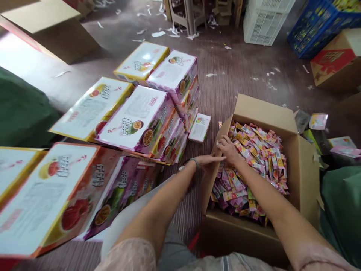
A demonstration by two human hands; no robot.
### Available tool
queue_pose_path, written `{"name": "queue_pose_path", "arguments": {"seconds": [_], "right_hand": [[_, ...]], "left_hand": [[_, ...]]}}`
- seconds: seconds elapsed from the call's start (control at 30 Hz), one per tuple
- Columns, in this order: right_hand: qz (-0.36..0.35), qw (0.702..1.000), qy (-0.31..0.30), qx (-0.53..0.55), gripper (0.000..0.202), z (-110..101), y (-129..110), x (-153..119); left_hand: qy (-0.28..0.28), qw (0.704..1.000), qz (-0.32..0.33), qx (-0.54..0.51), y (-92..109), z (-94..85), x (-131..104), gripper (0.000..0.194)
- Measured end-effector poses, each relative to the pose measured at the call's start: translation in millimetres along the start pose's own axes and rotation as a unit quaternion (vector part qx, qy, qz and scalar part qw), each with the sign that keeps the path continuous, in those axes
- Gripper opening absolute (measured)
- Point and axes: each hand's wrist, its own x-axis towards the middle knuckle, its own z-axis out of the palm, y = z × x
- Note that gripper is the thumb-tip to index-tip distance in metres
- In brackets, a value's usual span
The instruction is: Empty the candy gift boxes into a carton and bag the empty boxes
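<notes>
A large open cardboard box (254, 226) stands on the floor before me at the right. It is heaped with small colourful printed sachets (259, 154). My right hand (228, 151) reaches over the sachets and grips the box's left flap, fingers curled over its edge. Against the outer side of that same flap lies my left hand (207, 161), fingers stretched out flat, with a band on the wrist. Part of the flap is hidden behind both hands.
Stacked fruit-printed cartons (132, 116) fill the left side. One small white box (200, 127) lies between them and the cardboard box. Farther back are a white crate (265, 22), a blue crate (313, 26) and a red-and-brown carton (335, 60). Paper scraps litter the floor.
</notes>
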Motion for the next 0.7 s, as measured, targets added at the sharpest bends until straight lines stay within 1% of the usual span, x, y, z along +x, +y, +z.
{"name": "queue_pose_path", "arguments": {"seconds": [0.03, 0.07, 0.1, 0.13, 0.17, 0.23, 0.27, 0.33, 0.4, 0.5, 0.53, 0.6, 0.7], "right_hand": [[-0.003, 1.000, 0.010, 0.003, 0.034, 2, 1, -1], [-0.006, 1.000, 0.020, 0.005, 0.036, 5, 2, -2], [-0.010, 0.999, 0.031, 0.007, 0.036, 7, 2, -4], [-0.014, 0.999, 0.042, 0.009, 0.036, 9, 2, -5], [-0.017, 0.998, 0.053, 0.012, 0.034, 11, 2, -6], [-0.024, 0.997, 0.069, 0.017, 0.030, 14, 2, -8], [-0.028, 0.997, 0.074, 0.018, 0.028, 14, 1, -8], [-0.034, 0.996, 0.082, 0.014, 0.025, 15, 1, -8], [-0.038, 0.996, 0.086, -0.004, 0.020, 13, -1, -8], [-0.052, 0.995, 0.072, -0.051, 0.015, 8, -5, -7], [-0.057, 0.994, 0.065, -0.066, 0.015, 6, -6, -6], [-0.066, 0.992, 0.057, -0.090, 0.016, 2, -8, -4], [-0.077, 0.989, 0.062, -0.109, 0.019, 0, -10, -1]], "left_hand": [[-0.031, 0.999, -0.023, -0.019, 2, -14.7, 5, 0.088], [-0.037, 0.998, -0.039, -0.033, 5, -29.4, 11, 0.086], [-0.012, 0.998, -0.047, -0.035, 8, -43.3, 18, 0.084], [0.041, 0.998, -0.046, -0.026, 11, -55.7, 27, 0.080], [0.113, 0.993, -0.042, -0.005, 14, -66.1, 38, 0.074], [0.260, 0.963, -0.046, 0.053, 19, -80.1, 63, 0.064], [0.310, 0.946, -0.055, 0.079, 21, -83.9, 77, 0.067], [0.365, 0.922, -0.073, 0.110, 22, -86.7, 105, 0.081], [0.396, 0.904, -0.093, 0.132, 20, -86.0, 132, 0.096], [0.414, 0.882, -0.139, 0.177, 11, -85.4, 163, 0.126], [0.419, 0.873, -0.153, 0.194, 8, -86.0, 171, 0.134], [0.433, 0.858, -0.167, 0.222, 3, -88.2, 181, 0.142], [0.449, 0.840, -0.169, 0.252, -3, -90.4, 186, 0.139]]}}
